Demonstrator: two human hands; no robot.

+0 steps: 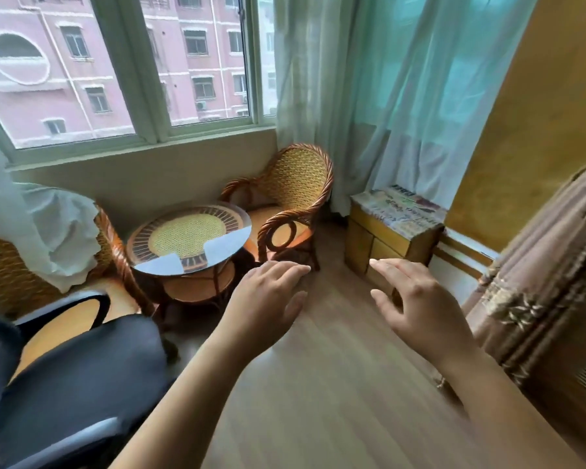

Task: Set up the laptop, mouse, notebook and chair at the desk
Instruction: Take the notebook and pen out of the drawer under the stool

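Both hands are stretched out in front of the person at about the same height, palms down, fingers straight and loosely spread, holding nothing. The left hand (268, 296) and right hand (416, 306) are apart, w/ bare wood floor (318, 384) showing between and under them. Neither touches anything.

Landmark: the black office chair (78, 377), the only task item in view. It sits at the lower left, just beside the left forearm and a bit nearer the person than the left hand. Its padded seat faces up, w/ an armrest (65, 306) on its far side. The chair lies to the left of both hands, so the left hand is clearly the nearer one; the right hand is well apart from it. The seat seems to run front to back along the line of the left arm, though edge distortion makes this approx. Reaching it looks like a sideways move to the left, not forward.

Beyond the chair stands a round glass-topped wicker table (188, 238), w/ a wicker armchair (285, 204) past that, under a window (122, 69). Further right of the chair, beyond the right hand, is a small wooden cabinet (386, 238) in front of pale curtains (403, 96).

No desk, laptop, mouse or notebook is visible.
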